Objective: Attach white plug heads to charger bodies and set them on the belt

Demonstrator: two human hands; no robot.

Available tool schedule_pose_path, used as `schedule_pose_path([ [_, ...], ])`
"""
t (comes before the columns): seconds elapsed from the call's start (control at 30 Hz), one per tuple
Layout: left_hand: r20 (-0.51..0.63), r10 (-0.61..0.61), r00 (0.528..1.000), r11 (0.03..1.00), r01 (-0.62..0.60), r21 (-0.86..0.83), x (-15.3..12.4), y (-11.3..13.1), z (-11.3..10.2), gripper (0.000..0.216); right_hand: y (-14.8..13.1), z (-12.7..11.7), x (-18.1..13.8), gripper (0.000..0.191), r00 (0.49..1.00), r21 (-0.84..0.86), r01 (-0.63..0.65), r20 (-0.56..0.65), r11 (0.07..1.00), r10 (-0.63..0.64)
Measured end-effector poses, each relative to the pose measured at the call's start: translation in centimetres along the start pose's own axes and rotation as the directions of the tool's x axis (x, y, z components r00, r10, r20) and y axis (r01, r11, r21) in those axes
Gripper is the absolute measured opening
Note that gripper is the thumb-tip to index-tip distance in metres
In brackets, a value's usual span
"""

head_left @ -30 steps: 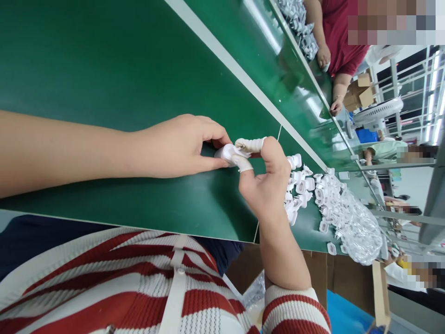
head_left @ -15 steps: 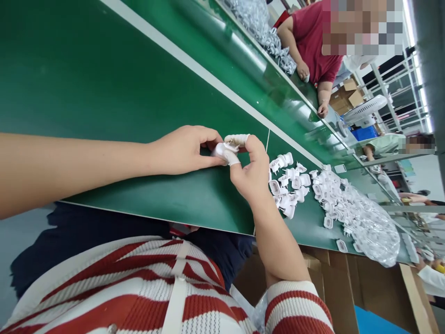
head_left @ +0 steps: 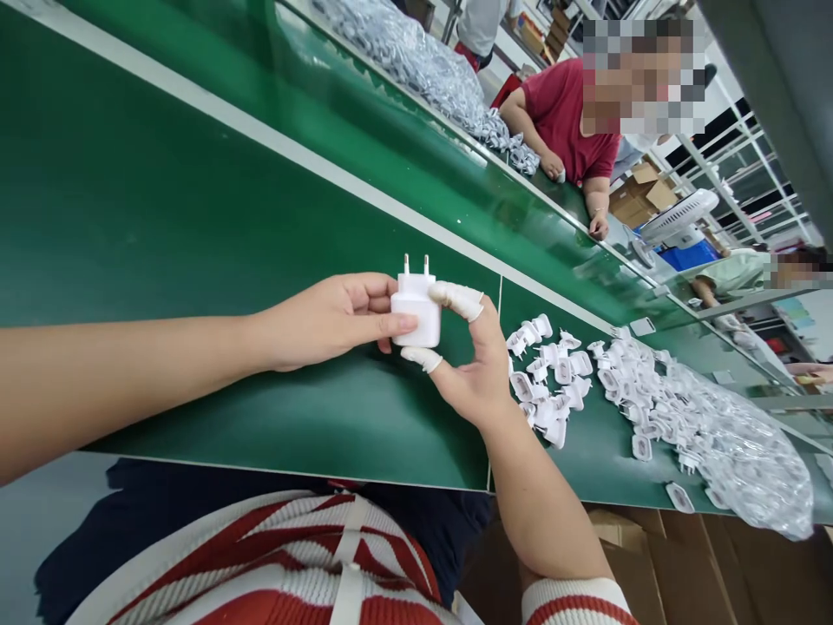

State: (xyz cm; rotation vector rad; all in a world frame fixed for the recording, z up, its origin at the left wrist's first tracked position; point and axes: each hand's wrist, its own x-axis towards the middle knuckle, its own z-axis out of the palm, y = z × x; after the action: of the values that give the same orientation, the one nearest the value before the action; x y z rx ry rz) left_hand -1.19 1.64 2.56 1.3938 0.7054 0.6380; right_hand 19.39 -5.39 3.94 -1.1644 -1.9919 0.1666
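A white two-pin plug adapter (head_left: pixel 416 311) is held upright above the green belt (head_left: pixel 195 226), pins pointing away from me. My left hand (head_left: pixel 325 319) pinches it from the left with thumb and fingers. My right hand (head_left: pixel 472 365) touches its right side, with white finger cots on the thumb and forefinger. Both hands are closed on the adapter.
A heap of white plug parts (head_left: pixel 553 373) lies to the right, running into a clear plastic bag (head_left: pixel 742 451) of more. A white stripe (head_left: pixel 325 169) divides the belt. Across it a person in a red shirt (head_left: pixel 566 113) works by another heap (head_left: pixel 429 69). Cardboard boxes (head_left: pixel 683 555) stand below.
The adapter has been turned upright and lifted, so its body and two pins now show. My right thumb and forefinger have spread to its side. The camera has tilted up.
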Motion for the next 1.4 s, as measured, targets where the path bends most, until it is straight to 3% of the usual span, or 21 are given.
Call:
schedule_pose_path([
  [0.1, 0.084, -0.035, 0.996, 0.99, 0.046, -0.134, 0.1, -0.1, 0.0, 0.049, 0.1, -0.3, 0.0, 0.048, 0.999, -0.04, 0.022, -0.022, 0.999, -0.023],
  [0.27, 0.245, -0.043, 0.969, 0.913, 0.137, -0.383, 0.3, -0.7, 0.2, 0.061, 0.1, -0.1, 0.0, 0.05, 0.997, 0.049, 0.056, -0.05, 0.997, -0.054],
  [0.53, 0.534, 0.134, 0.835, 0.734, 0.278, -0.619, 1.2, -2.2, 0.4, 0.048, -0.5, -0.1, -0.2, 0.053, 0.989, -0.004, 0.139, -0.05, 0.99, -0.139],
  [0.7, 0.601, 0.107, 0.792, 0.643, 0.406, -0.649, 0.8, -2.8, 0.7, 0.047, -1.4, 0.0, -0.6, 0.054, 0.975, -0.046, 0.182, -0.118, 0.982, -0.187],
  [0.83, 0.59, 0.124, 0.798, 0.634, 0.394, -0.665, 0.7, -2.5, 1.3, 0.047, -1.7, 0.1, -0.7, 0.055, 0.966, -0.087, 0.208, -0.14, 0.974, -0.219],
  [0.93, 0.555, 0.135, 0.821, 0.702, 0.316, -0.638, 1.1, -2.5, 1.4, 0.047, -1.2, 0.2, -0.7, 0.054, 0.967, -0.11, 0.195, -0.143, 0.975, -0.21],
  [1.03, 0.441, 0.138, 0.887, 0.795, 0.166, -0.583, 1.3, -2.5, 1.2, 0.052, -0.4, 0.6, -1.0, 0.053, 0.97, -0.1, 0.152, -0.178, 0.983, -0.168],
  [1.1, 0.264, 0.173, 0.949, 0.848, -0.007, -0.53, 1.1, -2.4, 1.0, 0.053, 0.1, 0.9, -1.3, 0.052, 0.976, -0.05, 0.033, -0.215, 0.998, -0.043],
  [1.17, 0.112, 0.255, 0.96, 0.877, -0.182, -0.444, 0.9, -2.3, 0.8, 0.058, 0.5, 1.2, -1.5, 0.052, 0.957, 0.043, -0.125, -0.258, 0.991, 0.132],
  [1.27, 0.078, 0.386, 0.919, 0.872, -0.335, -0.358, 0.9, -2.1, 0.5, 0.059, 0.7, 1.3, -1.5, 0.056, 0.901, 0.231, -0.297, -0.255, 0.927, 0.352],
  [1.4, 0.04, 0.387, 0.921, 0.878, -0.355, -0.322, 1.3, -2.0, 0.2, 0.053, 0.9, 1.4, -0.9, 0.056, 0.886, 0.422, -0.35, -0.14, 0.836, 0.441],
])
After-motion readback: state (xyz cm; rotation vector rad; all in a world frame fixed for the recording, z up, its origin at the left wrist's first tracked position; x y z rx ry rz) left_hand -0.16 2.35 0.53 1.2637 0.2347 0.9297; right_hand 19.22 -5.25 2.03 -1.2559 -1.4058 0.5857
